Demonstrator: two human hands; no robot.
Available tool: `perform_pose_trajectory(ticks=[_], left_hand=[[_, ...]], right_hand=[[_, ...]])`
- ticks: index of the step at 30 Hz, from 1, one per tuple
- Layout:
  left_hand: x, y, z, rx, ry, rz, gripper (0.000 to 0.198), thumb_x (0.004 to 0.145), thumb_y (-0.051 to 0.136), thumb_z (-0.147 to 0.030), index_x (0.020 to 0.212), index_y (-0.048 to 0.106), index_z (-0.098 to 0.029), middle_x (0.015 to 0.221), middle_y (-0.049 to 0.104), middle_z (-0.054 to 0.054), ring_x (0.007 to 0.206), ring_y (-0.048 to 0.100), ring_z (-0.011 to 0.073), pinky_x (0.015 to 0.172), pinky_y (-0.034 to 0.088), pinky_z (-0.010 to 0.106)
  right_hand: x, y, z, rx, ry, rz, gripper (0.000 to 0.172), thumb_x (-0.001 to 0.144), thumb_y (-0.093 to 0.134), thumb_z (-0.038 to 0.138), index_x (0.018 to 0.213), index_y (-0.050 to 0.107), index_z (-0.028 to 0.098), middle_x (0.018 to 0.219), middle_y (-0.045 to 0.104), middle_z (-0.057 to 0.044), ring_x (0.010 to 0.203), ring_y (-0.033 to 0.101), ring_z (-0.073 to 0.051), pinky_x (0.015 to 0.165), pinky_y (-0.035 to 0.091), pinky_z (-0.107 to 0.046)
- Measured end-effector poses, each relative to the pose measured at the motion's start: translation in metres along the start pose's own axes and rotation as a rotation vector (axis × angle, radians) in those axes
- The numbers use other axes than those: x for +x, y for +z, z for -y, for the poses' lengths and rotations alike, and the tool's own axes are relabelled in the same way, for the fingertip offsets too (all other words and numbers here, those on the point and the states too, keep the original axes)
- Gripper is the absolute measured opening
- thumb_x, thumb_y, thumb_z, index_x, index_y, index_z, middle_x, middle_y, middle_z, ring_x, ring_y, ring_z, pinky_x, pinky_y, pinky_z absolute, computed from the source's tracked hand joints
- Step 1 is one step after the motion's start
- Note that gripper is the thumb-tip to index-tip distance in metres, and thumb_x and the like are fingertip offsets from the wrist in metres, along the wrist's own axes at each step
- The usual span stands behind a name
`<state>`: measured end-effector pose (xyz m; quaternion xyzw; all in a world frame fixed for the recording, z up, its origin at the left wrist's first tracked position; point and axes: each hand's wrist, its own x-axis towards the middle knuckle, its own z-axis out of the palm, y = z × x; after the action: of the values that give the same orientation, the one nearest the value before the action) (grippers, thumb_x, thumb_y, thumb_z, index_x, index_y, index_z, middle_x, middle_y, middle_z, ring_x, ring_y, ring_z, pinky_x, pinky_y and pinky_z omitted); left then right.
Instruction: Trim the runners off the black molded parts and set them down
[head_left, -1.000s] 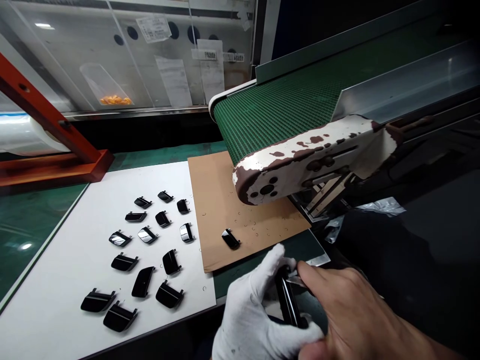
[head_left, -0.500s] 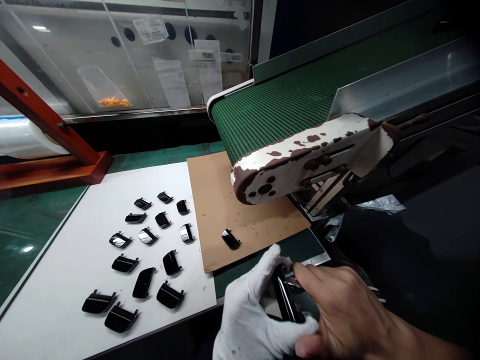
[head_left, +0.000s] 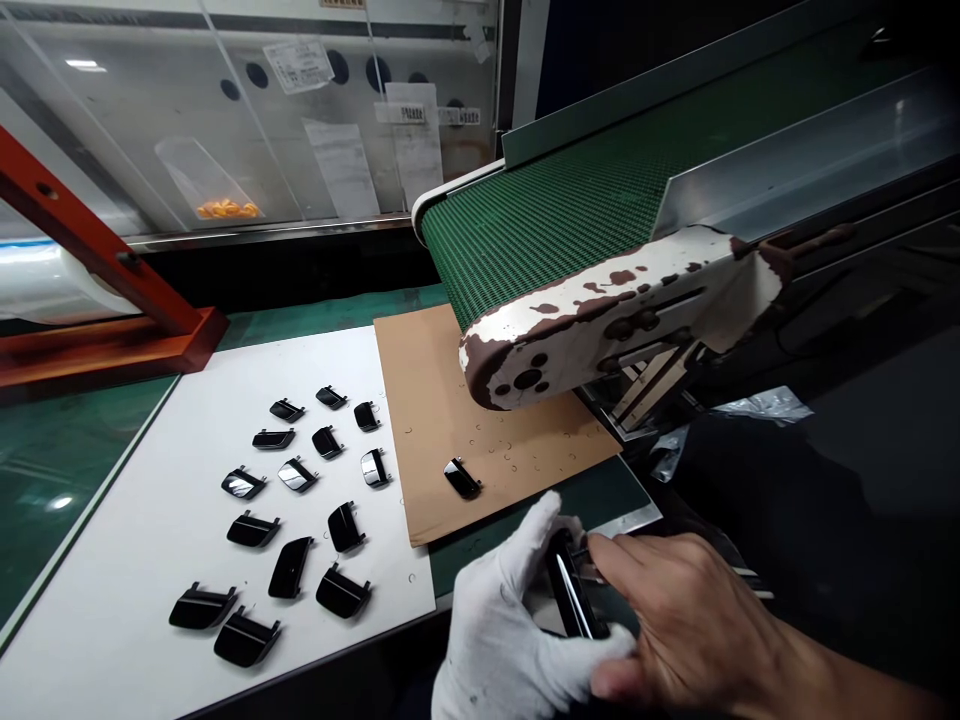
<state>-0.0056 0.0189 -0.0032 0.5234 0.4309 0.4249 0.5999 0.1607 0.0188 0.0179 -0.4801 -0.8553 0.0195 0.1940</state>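
Observation:
My left hand (head_left: 506,630), in a white glove, grips a glossy black plastic part (head_left: 574,598) edge-up near the table's front edge. My bare right hand (head_left: 679,625) pinches the same part at its top and bottom. In that hand a thin metal blade seems to touch the part's upper corner. One more black part (head_left: 461,478) lies alone on the brown cardboard sheet (head_left: 435,400). Several black parts (head_left: 300,510) lie in rows on the white sheet (head_left: 150,520) to the left.
A green conveyor belt (head_left: 555,220) with a chipped white end cap (head_left: 600,310) overhangs the cardboard from the right. An orange metal frame (head_left: 105,290) stands at the back left. Clear panels with paper notices (head_left: 337,150) line the back.
Both hands have stayed on the black part, the right fingers shifting slightly along it. The view has drifted a little.

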Motion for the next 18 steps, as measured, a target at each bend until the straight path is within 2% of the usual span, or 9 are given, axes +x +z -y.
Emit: perform_pose_trajectory(ticks=[6, 10, 18], left_hand=[[0.0032, 0.0019, 0.0006, 0.025, -0.019, -0.009, 0.082, 0.052, 0.086, -0.017, 0.129, 0.057, -0.019, 0.109, 0.071, 0.006, 0.1, 0.067, 0.0257, 0.092, 0.055, 0.032], [0.0054, 0.0008, 0.0056, 0.016, -0.026, -0.003, 0.08, 0.055, 0.088, -0.027, 0.129, 0.057, -0.019, 0.112, 0.07, 0.007, 0.101, 0.067, 0.0256, 0.092, 0.055, 0.032], [0.0054, -0.0019, 0.0005, -0.151, -0.002, 0.03, 0.085, 0.051, 0.088, -0.018, 0.13, 0.056, -0.02, 0.112, 0.07, 0.005, 0.102, 0.067, 0.0253, 0.094, 0.053, 0.031]], right_hand=[[-0.0037, 0.0001, -0.0026, -0.015, -0.036, 0.016, 0.082, 0.087, 0.002, 0.072, 0.062, 0.058, 0.018, 0.049, 0.058, -0.003, 0.041, 0.058, -0.017, 0.041, 0.031, -0.031], [-0.006, 0.0025, -0.0031, -0.056, -0.068, 0.008, 0.077, 0.092, 0.007, 0.066, 0.061, 0.058, 0.018, 0.049, 0.057, -0.003, 0.04, 0.056, -0.017, 0.041, 0.029, -0.033], [-0.0001, 0.0021, 0.0052, -0.017, 0.005, -0.151, 0.08, 0.084, 0.012, 0.078, 0.059, 0.057, 0.017, 0.047, 0.054, -0.003, 0.04, 0.055, -0.019, 0.042, 0.034, -0.033]])
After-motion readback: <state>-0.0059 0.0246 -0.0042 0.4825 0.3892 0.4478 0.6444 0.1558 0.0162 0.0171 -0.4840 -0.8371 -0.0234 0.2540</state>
